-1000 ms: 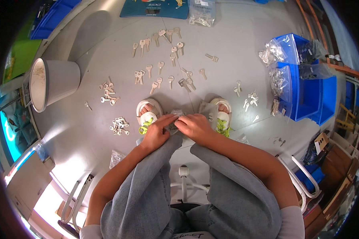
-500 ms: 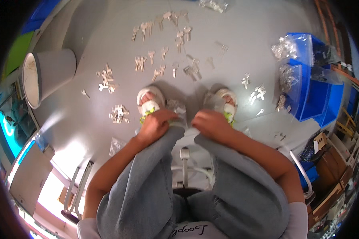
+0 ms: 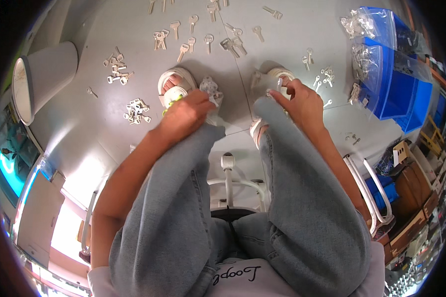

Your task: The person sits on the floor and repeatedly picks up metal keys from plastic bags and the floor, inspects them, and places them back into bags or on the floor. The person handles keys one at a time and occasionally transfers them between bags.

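Observation:
My left hand [image 3: 188,113] is closed in front of my left sandal [image 3: 183,79], gripping a clear plastic bag of keys [image 3: 209,88] that hangs toward the floor. My right hand [image 3: 303,105] is by my right sandal, thumb and fingers pinched on what looks like another clear plastic bag [image 3: 260,83]; its contents are hard to make out. Loose metal keys [image 3: 229,47] lie on the grey floor beyond my feet. A key pile [image 3: 137,111] and a looser key group [image 3: 118,72] lie to the left, with small keys [image 3: 327,75] to the right.
A white bin [image 3: 47,81] lies on its side at the left. Blue plastic trays [image 3: 406,89] with clear bags of metal pieces [image 3: 364,59] stand at the right. A white chair base [image 3: 227,168] shows between my legs. Cartons [image 3: 406,203] crowd the lower right.
My hands have moved apart and upward in the picture, the right one outward to the right. The view has tipped, so the floor and keys sit higher.

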Tool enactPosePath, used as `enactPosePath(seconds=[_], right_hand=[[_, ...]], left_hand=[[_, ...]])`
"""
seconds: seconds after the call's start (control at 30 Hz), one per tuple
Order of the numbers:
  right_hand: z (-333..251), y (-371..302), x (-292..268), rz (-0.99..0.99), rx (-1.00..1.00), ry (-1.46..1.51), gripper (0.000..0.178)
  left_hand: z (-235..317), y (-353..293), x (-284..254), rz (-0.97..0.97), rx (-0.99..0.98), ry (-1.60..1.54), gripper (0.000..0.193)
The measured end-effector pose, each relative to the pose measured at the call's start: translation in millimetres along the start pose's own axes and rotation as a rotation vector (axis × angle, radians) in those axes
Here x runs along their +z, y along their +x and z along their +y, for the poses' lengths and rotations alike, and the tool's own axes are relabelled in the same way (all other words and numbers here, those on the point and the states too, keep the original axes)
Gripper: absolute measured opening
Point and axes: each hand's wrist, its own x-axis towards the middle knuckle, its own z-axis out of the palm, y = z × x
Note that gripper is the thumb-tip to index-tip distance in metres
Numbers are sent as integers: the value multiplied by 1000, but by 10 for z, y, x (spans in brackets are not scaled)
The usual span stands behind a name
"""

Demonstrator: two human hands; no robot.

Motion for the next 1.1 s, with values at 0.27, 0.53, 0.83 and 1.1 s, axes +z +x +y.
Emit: enactPosePath(seconds=[0.27,0.53,0.83,1.1], right_hand=[[325,80,250,-140,-4,862,24],[93,-33,-429,-599,-40,2207,44],[109,113,-467,-251,206,1972,47],[37,-58,-479,-260,-257,1616,44]], left_hand=[[-133,-32,-169,15,-122,285,27],[542,406,-229,129,-337,-944,39],[779,560,-320,149,-312,-1309,44],[718,554,-236,154,-348,-1267,43]])
